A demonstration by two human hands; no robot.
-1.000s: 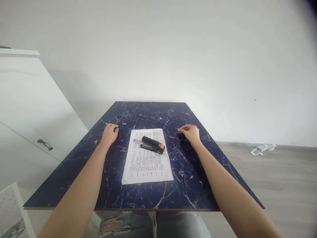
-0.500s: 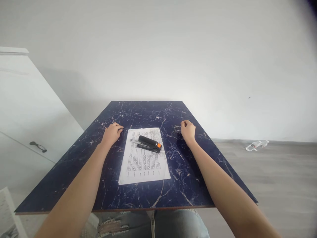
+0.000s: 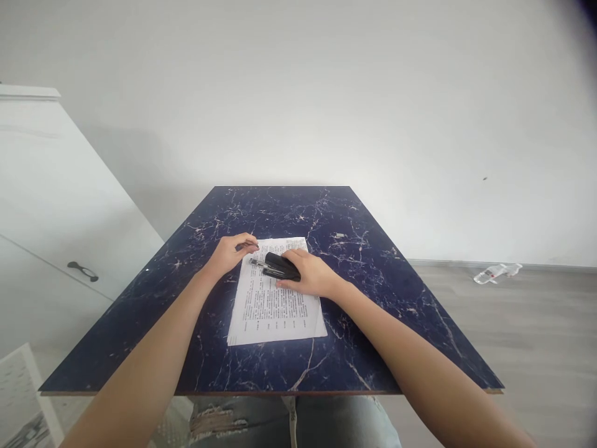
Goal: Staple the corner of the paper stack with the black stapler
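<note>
A black stapler (image 3: pixel 275 262) lies on a stack of printed paper sheets (image 3: pixel 275 317), its top arm raised from its base and a metal tray showing at the left end. My right hand (image 3: pixel 308 272) is wrapped round the stapler's right end, covering its orange mark. Over the upper left part of the paper, my left hand (image 3: pixel 234 252) has thumb and fingers pinched together beside the stapler's tip. Something small and dark seems to be between them, too small to name.
A small greyish piece (image 3: pixel 339 235) rests on the dark blue marbled table (image 3: pixel 261 214), right of the paper. At left stands a white cabinet (image 3: pixel 60 186) with a dark handle. A clear plastic item (image 3: pixel 497 272) lies on the floor at right, by the wall.
My right hand has left the small greyish piece and moved left onto the stapler, gripping it. My left hand has moved right, from beside the paper to above its upper left corner.
</note>
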